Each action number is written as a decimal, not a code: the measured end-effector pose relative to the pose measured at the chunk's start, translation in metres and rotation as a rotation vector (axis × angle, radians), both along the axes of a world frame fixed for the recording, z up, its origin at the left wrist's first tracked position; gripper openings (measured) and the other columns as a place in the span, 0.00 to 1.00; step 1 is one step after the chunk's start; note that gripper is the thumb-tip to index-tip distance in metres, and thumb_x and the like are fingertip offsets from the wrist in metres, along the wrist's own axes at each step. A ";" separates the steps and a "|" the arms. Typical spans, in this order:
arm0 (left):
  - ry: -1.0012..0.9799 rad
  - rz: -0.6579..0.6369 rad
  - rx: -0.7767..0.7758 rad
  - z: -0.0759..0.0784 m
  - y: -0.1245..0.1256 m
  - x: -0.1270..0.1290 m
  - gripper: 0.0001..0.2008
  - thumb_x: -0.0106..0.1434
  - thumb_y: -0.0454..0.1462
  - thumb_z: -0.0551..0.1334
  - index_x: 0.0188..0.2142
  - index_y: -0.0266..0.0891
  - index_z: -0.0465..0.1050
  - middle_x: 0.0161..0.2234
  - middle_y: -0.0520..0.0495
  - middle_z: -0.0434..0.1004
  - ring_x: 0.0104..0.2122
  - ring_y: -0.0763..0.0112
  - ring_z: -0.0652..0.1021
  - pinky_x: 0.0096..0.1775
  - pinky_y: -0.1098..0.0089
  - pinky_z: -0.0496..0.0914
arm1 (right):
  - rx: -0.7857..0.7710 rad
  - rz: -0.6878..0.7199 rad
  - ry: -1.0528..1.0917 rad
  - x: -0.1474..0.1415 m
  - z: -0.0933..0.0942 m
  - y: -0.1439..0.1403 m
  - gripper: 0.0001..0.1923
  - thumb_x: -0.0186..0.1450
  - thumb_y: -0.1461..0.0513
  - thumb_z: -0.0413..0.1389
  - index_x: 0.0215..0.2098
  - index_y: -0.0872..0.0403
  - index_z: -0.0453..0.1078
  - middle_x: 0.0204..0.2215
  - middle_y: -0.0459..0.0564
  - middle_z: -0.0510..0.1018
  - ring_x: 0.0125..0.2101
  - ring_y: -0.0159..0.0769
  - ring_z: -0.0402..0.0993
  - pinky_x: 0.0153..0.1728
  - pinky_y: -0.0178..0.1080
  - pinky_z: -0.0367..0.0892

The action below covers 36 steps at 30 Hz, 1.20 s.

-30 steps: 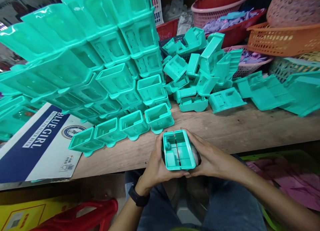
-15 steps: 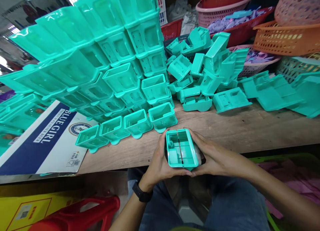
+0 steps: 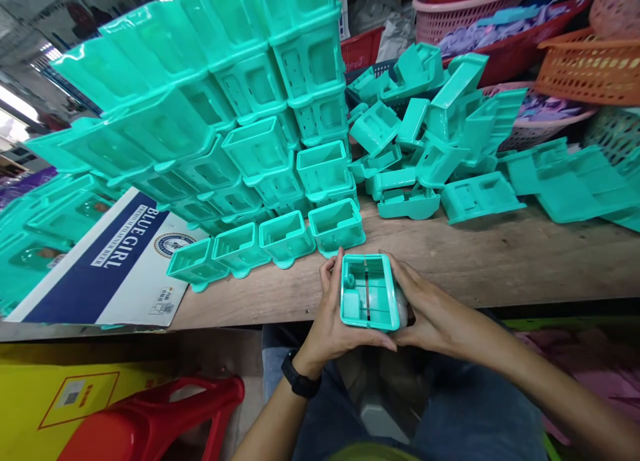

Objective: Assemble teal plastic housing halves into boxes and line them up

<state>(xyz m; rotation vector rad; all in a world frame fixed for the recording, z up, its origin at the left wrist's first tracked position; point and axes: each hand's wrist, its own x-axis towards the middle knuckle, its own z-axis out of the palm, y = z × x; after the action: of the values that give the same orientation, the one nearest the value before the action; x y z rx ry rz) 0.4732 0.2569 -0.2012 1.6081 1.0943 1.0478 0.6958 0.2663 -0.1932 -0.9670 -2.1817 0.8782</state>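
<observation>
Low in the middle of the frame, the left hand and right hand each kept a closed grip on a teal box, its open side facing up, at the bench edge. Something pale, perhaps a cloth, showed under it.

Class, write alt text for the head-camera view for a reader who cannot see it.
Both hands, left hand and right hand, grip a teal plastic box at the edge of a wooden bench. Stacked teal boxes tower left; loose teal parts lie behind.
</observation>
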 end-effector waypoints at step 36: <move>-0.043 0.280 -0.046 0.009 -0.031 0.022 0.57 0.38 0.52 0.83 0.63 0.43 0.59 0.61 0.37 0.72 0.61 0.42 0.75 0.61 0.45 0.72 | 0.065 -0.246 -0.157 -0.025 -0.022 -0.034 0.65 0.63 0.63 0.59 0.73 0.51 0.06 0.66 0.78 0.56 0.61 0.70 0.70 0.54 0.69 0.73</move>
<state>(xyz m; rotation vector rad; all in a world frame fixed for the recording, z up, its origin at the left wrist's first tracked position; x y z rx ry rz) 0.4954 0.2260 -0.1925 1.4169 1.3312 1.2231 0.6708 0.2319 -0.2149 -1.2768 -2.1443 0.6307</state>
